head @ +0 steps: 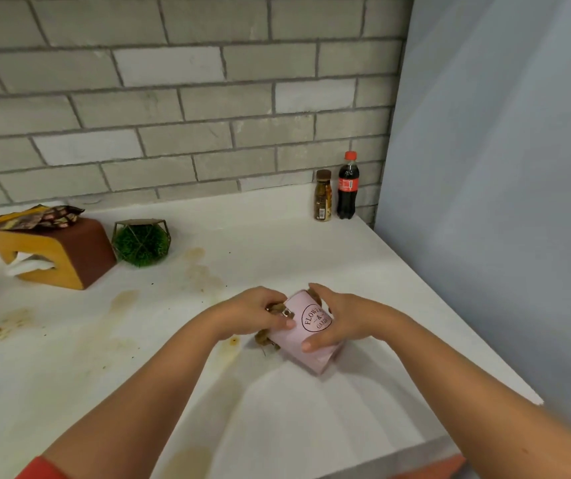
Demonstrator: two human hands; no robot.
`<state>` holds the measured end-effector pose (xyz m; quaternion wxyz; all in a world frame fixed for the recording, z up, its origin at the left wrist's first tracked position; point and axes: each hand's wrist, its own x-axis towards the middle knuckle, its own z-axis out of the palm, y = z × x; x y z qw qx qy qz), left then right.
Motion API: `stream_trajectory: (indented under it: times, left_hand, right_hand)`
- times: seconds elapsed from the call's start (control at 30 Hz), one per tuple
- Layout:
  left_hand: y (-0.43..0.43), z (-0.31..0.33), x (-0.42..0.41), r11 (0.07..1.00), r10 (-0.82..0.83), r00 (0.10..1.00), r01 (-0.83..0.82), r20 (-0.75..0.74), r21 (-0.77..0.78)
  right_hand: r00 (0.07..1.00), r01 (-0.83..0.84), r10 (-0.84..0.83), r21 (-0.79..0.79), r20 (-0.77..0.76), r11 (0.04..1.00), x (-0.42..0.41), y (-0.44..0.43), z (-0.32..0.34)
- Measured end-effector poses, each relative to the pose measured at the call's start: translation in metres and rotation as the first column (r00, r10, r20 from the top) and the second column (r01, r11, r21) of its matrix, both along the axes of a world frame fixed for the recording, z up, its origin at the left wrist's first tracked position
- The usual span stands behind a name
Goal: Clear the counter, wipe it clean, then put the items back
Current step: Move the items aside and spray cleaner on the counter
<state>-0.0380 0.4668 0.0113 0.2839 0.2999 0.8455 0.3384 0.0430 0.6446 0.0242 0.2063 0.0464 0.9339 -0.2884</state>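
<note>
A pink flower pot printed "Flower & Garden" lies tilted on the white counter, with brown dried bits spilling at its left. My right hand grips the pot from the right, thumb on its front. My left hand holds the pot's rim, its fingers curled around the edge and the brown stuff there. Brown and yellowish stains mark the counter left of the pot.
At the back right stand a cola bottle and a small brown jar. Left are a green moss ball in a wire frame and a wooden tissue box with snack packets on top. A grey wall rises on the right.
</note>
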Motion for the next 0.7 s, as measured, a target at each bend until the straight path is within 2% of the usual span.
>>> stream_trajectory:
  times: [0.17, 0.4, 0.57, 0.7]
  left_hand:
    - [0.004, 0.001, 0.009, 0.996, 0.002, 0.995, -0.011, 0.097, 0.093]
    - [0.02, 0.022, 0.013, 0.992, -0.037, 0.997, 0.029, 0.061, 0.126]
    - [0.04, 0.043, 0.005, 0.988, -0.075, 0.996, 0.079, -0.04, 0.131]
    - [0.066, 0.064, -0.004, 0.985, -0.025, 0.978, 0.059, -0.207, 0.162]
  right_hand:
    - [0.996, 0.053, -0.058, -0.063, -0.071, 0.997, 0.008, -0.003, -0.014]
    - [0.963, 0.13, -0.178, -0.231, -0.202, 0.964, 0.012, 0.005, -0.018]
    - [0.917, 0.152, -0.258, -0.331, -0.304, 0.931, 0.003, 0.02, -0.013]
    - [0.799, 0.178, -0.391, -0.441, -0.458, 0.88, -0.009, 0.04, -0.011]
